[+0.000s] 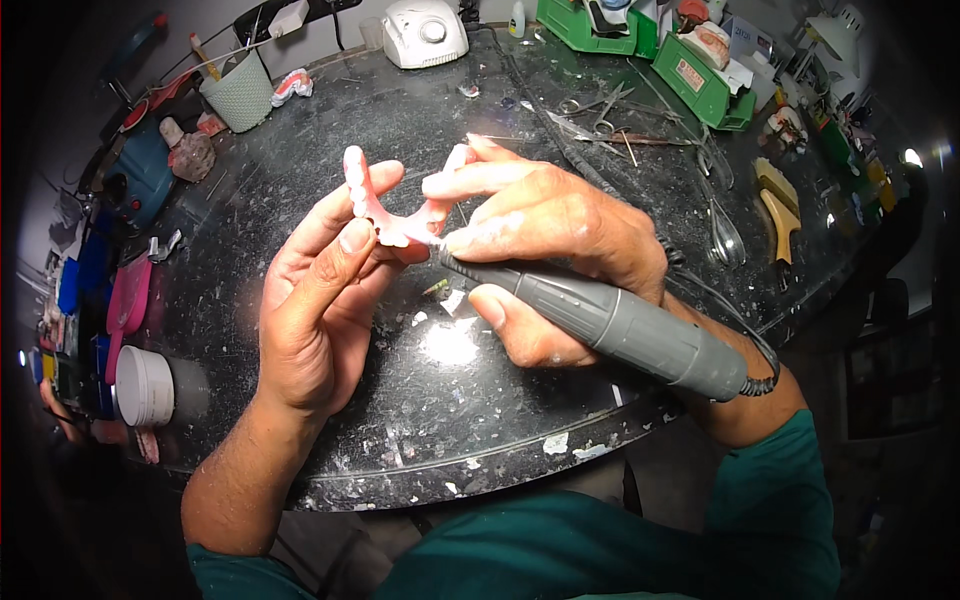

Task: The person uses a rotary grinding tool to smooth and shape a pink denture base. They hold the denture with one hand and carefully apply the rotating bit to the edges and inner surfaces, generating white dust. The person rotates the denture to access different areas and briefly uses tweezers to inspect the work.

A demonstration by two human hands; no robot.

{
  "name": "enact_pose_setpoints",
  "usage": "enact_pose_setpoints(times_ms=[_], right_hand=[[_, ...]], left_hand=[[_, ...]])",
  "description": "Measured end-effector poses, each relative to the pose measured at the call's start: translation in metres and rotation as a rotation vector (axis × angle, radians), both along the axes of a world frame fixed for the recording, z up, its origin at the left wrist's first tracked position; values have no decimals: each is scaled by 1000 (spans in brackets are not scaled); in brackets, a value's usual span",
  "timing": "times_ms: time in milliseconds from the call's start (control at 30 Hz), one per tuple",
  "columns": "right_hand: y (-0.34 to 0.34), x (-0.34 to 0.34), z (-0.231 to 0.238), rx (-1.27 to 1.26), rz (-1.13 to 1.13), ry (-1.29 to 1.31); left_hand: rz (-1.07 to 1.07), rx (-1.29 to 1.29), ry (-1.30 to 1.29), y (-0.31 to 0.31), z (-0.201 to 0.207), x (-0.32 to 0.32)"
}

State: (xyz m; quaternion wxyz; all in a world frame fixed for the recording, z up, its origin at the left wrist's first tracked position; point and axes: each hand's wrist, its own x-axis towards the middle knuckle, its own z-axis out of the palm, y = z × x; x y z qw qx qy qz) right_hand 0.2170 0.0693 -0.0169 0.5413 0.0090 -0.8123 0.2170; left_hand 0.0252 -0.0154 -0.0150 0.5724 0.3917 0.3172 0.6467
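Denture, pink acrylic and horseshoe-shaped with pale teeth along its rim, sat clamped in the grip of the left hand above the dark speckled bench. The right hand was closed on a grey, matte, cylindrical rotary handpiece, its tip touching the arch just beside the left thumb. Trimming of the base appeared to be in hand; the next pass would likely call for a steady tip and a slight turn of the arch. White dust flecked the bench below the grip.
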Motion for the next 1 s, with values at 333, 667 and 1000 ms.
enact_pose_setpoints(times_ms=[333,667,1000], right_hand=[[-2,-1,1,2,-27,-9],[-1,3,7,115,-189,-63],[-1,4,6,111,-174,-104]], left_hand=[[43,82,52,1,-5,1],[154,244,256,1,-10,0],[184,264,314,1,-11,0]])
